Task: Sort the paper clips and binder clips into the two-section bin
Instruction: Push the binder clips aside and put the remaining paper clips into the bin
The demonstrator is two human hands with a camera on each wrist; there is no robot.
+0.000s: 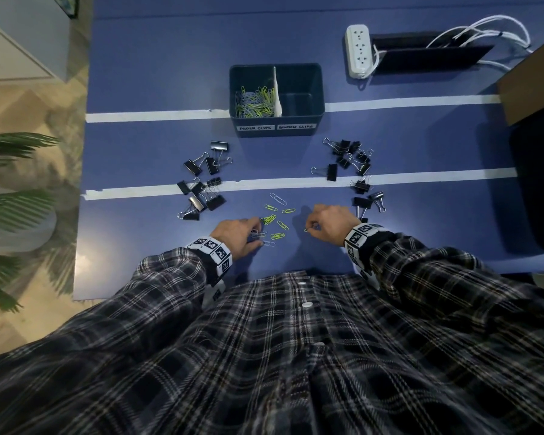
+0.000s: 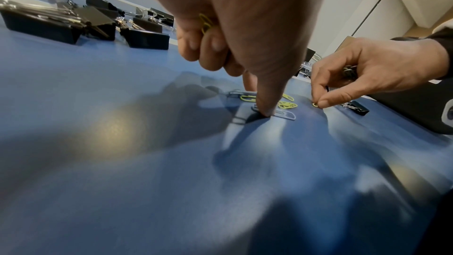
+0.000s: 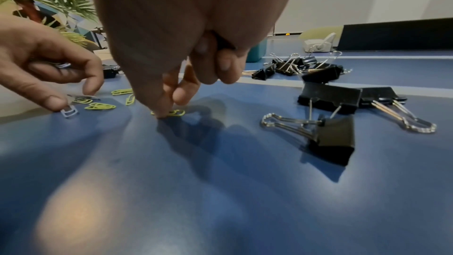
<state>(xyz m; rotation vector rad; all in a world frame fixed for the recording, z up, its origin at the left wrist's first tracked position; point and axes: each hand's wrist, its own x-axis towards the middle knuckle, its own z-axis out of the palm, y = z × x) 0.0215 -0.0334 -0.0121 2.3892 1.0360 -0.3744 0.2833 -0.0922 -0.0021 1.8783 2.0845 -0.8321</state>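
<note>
A dark two-section bin (image 1: 318,89) stands mid-table; its left section holds green and silver paper clips (image 1: 255,100), and its right section looks empty. Several loose paper clips (image 1: 275,218) lie between my hands. My left hand (image 1: 255,237) keeps green clips (image 2: 205,23) in its curled fingers while its thumb presses a silver paper clip (image 2: 285,114) on the table. My right hand (image 1: 311,227) pinches a green paper clip (image 3: 176,112) on the surface between thumb and forefinger, with something dark tucked under its curled fingers. Black binder clips lie in a left pile (image 1: 201,183) and a right pile (image 1: 354,164).
Two white tape lines (image 1: 145,116) cross the blue table. A white power strip (image 1: 358,51) and a black cable tray sit at the back right. A cardboard box (image 1: 531,89) stands at the right edge. A potted plant (image 1: 16,183) is beside the table on the left.
</note>
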